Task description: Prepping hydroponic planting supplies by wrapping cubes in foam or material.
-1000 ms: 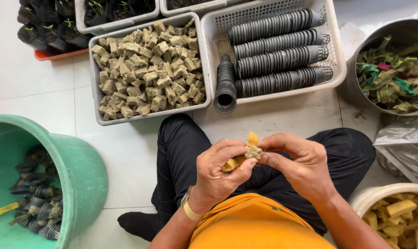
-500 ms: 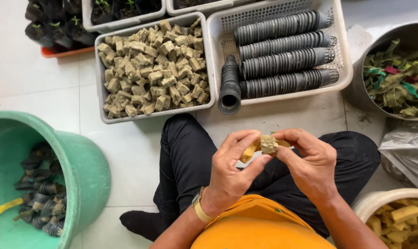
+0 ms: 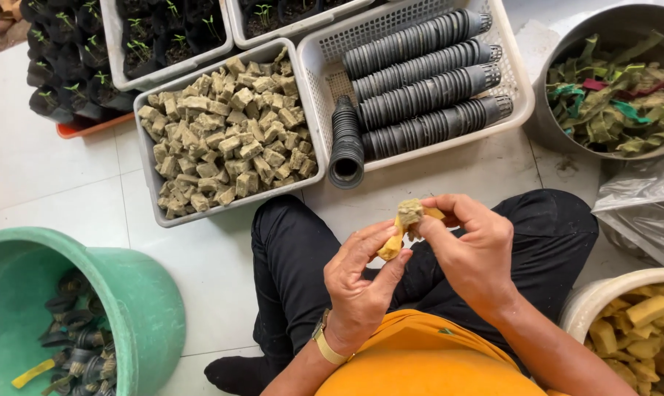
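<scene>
Fingertips of the left hand [image 3: 361,282] and right hand [image 3: 475,253] are pinched on one yellow strip [image 3: 392,246] around a cube [image 3: 409,212], while many cubes [image 3: 225,139] are left unwrapped in the tray [image 3: 150,176].

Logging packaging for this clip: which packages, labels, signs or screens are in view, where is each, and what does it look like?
Crumpled clear plastic bag: at the right edge on the floor, between the grey metal bowl of green leaf scraps and the white bucket of yellow chunks; translucent grey, creased, contents not discernible.
No labels, signs or screens show.
The left hand and right hand hold only a small brownish cube with a yellow strip, no package.
</scene>
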